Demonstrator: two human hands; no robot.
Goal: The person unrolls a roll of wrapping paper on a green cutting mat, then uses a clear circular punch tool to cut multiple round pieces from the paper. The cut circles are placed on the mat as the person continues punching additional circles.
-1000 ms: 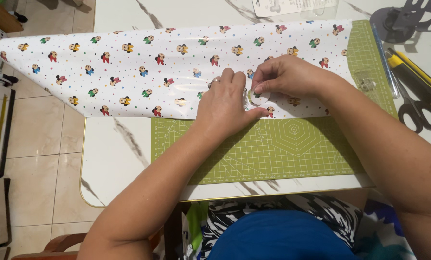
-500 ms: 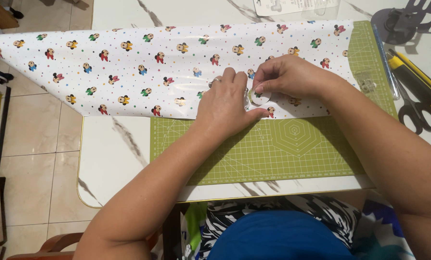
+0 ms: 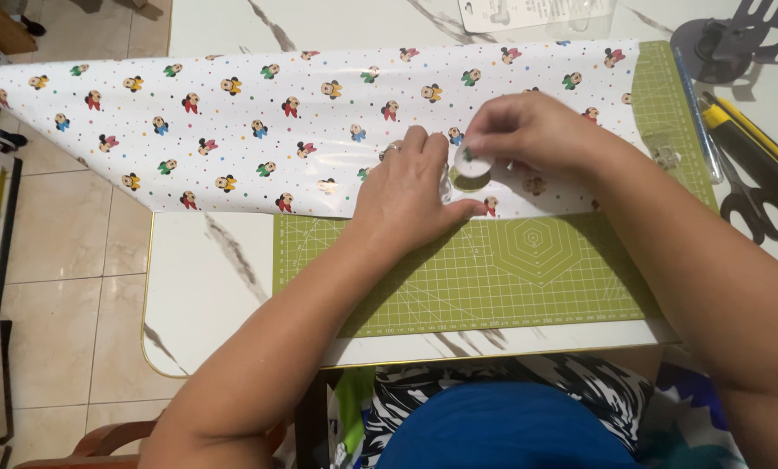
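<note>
A sheet of white wrapping paper (image 3: pixel 232 122) printed with small cartoon figures lies across a green cutting mat (image 3: pixel 493 278). My left hand (image 3: pixel 410 187) rests palm down on the paper's near edge, thumb and forefinger beside a round hole (image 3: pixel 469 181) where the green mat shows through. Something small and clear glints at those fingertips; I cannot tell what it is. My right hand (image 3: pixel 532 130) pinches a small round paper cutout (image 3: pixel 474 161) just above the hole, lifted off the sheet.
At the right lie black scissors (image 3: pixel 758 208), a yellow and black utility knife (image 3: pixel 749 139), a clear ruler (image 3: pixel 693 104), a small clear clip (image 3: pixel 662 155) and a dark stand (image 3: pixel 719 39). A clear package (image 3: pixel 528 10) sits at the back. The paper overhangs the marble table's (image 3: pixel 206 278) left edge above tiled floor.
My right hand has lifted the round cutout up and away from the sheet, which uncovers a round hole over the green mat. My left hand has stayed in place.
</note>
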